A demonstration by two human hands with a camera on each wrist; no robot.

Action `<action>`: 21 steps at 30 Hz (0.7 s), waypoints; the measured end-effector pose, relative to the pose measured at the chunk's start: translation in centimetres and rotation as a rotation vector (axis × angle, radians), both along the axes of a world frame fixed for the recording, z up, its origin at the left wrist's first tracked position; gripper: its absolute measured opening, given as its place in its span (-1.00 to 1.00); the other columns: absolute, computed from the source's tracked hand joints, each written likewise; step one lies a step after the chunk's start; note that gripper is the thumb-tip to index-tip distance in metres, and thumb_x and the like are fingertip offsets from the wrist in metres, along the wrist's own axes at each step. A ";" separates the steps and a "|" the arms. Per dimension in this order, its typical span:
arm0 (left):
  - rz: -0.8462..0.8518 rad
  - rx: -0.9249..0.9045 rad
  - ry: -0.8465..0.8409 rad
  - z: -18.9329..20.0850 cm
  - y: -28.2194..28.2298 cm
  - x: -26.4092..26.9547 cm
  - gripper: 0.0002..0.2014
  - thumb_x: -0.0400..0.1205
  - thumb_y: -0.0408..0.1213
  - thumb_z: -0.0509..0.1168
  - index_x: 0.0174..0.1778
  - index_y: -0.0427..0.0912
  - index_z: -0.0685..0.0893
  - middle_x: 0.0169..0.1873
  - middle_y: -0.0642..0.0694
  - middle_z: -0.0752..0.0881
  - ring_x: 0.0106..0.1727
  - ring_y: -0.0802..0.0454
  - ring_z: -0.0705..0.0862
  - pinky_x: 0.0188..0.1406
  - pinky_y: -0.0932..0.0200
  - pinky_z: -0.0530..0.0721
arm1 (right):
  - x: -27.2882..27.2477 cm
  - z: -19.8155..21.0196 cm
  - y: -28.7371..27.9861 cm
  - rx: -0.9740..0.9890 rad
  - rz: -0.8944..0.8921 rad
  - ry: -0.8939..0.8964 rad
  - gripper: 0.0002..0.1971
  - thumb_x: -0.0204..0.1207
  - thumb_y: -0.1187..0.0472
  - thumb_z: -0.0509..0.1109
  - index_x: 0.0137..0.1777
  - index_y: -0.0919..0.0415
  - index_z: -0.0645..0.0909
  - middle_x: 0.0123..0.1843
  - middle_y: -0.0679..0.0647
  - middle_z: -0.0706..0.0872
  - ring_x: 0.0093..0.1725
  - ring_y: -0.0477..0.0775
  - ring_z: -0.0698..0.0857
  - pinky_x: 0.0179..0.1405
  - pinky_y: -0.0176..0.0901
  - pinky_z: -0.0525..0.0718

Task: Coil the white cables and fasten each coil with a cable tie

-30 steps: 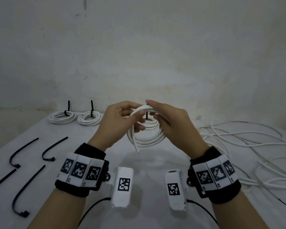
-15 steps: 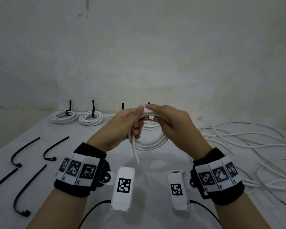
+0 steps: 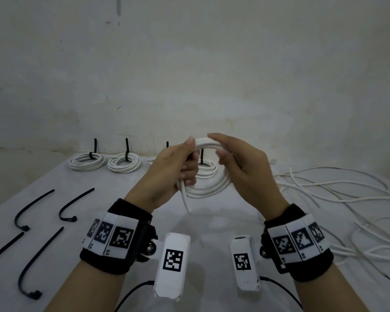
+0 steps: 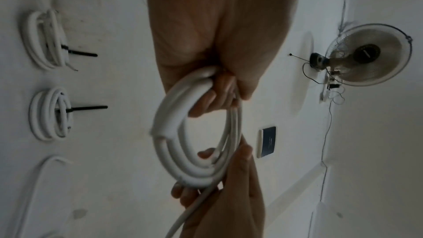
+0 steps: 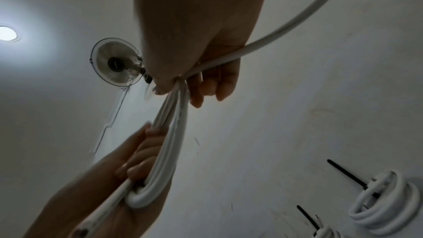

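Both hands hold a white cable coil (image 3: 209, 188) of several loops up above the table's middle. My left hand (image 3: 180, 163) grips the coil's left side, thumb on top, and the cable's free end (image 3: 186, 201) hangs down below it. My right hand (image 3: 230, 154) holds the coil's top right, fingers curled round the strands. In the left wrist view the coil (image 4: 174, 142) spans between my left fingers (image 4: 215, 93) and my right hand (image 4: 228, 196). The right wrist view shows the strands (image 5: 174, 115) pinched under my right fingers (image 5: 206, 82).
Tied coils (image 3: 87, 162) (image 3: 123, 164) with upright black ties lie along the table's far edge, another (image 3: 206, 171) behind the hands. Several loose black cable ties (image 3: 74, 206) (image 3: 38, 262) lie at the left. Loose white cables (image 3: 324, 188) sprawl over the right side.
The hands have drawn slightly apart on the coil. My left hand now grips lower on the left side, and my right hand has slid to the top right.
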State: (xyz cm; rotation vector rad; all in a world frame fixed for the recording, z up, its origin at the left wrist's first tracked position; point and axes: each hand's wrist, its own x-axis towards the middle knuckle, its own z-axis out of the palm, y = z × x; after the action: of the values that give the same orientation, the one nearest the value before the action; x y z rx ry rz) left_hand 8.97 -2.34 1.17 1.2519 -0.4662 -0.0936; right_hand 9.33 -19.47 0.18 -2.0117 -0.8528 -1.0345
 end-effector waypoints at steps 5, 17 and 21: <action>0.080 -0.308 0.100 0.4 1.2 1.3 -0.62 0.75 -0.02 0.00 -0.34 -0.13 0.40 -0.64 0.09 0.23 -0.69 0.24 0.19 -0.68 0.37 0.31 | 1.0 -0.1 -3.2 -0.046 -0.105 0.043 -0.64 0.65 0.05 0.08 0.22 0.14 0.66 -0.27 -0.30 0.57 -0.30 -0.23 0.57 -0.23 -0.41 0.50; 0.196 -0.596 0.099 1.0 3.2 2.0 -0.56 0.74 0.07 -0.05 -0.36 -0.11 0.39 -0.68 0.11 0.23 -0.71 0.22 0.21 -0.67 0.38 0.32 | 1.4 -0.8 -5.6 -0.293 -0.365 -0.059 -0.96 0.53 0.39 0.41 -0.08 0.27 0.63 -0.27 0.07 0.60 -0.45 0.06 0.51 -0.52 -0.04 0.57; 0.244 -0.586 0.092 0.9 2.9 2.0 -0.57 0.73 0.06 -0.01 -0.38 -0.10 0.36 -0.68 0.10 0.24 -0.69 0.22 0.22 -0.67 0.36 0.33 | 0.7 -0.7 -4.1 -0.421 -0.357 -0.029 -0.92 0.45 0.31 0.49 -0.15 0.12 0.69 -0.24 -0.01 0.63 -0.49 -0.03 0.48 -0.58 -0.16 0.54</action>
State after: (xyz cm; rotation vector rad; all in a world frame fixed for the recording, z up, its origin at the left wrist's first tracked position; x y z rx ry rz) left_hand 10.97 0.55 2.10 0.7152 -0.2309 0.1820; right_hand 10.00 -23.52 -0.53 -2.5801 -0.7918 -1.1505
